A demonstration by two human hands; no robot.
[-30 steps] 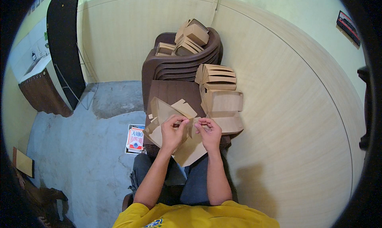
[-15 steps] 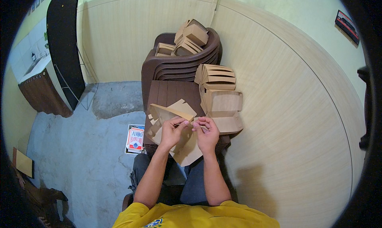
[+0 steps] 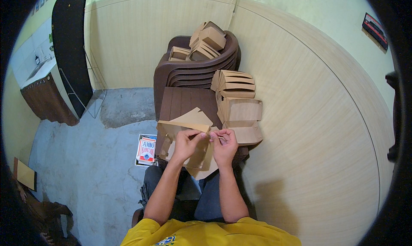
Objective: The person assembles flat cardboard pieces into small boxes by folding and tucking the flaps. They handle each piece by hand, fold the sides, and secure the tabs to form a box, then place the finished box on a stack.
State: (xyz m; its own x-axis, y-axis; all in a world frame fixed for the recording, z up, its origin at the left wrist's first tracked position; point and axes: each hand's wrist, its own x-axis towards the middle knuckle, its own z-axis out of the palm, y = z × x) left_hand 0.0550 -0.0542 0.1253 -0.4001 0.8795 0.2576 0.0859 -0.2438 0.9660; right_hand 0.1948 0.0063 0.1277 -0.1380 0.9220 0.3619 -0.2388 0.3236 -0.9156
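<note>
A partly folded brown cardboard box [image 3: 189, 158] lies over my lap and the front of the brown chair seat, its back wall raised at an angle. My left hand [image 3: 184, 145] is closed, thumb and fingers pinching the box near the top of its right corner. Beside it, almost touching, my right hand [image 3: 224, 146] pinches the same corner with curled fingers. Flat cardboard blanks [image 3: 195, 114] lie under and behind the box. What exactly is folded between the fingertips is too small to make out.
Folded open boxes [image 3: 244, 109] are nested along the seat's right side by the wall. More boxes [image 3: 210, 35] sit on the stacked brown chairs [image 3: 195, 68]. On the floor at left is a tray with a red and white package [image 3: 146, 150].
The box's raised wall has tipped lower and its left end has come down toward me. Both hands have shifted slightly nearer and to the right, still pinching the corner.
</note>
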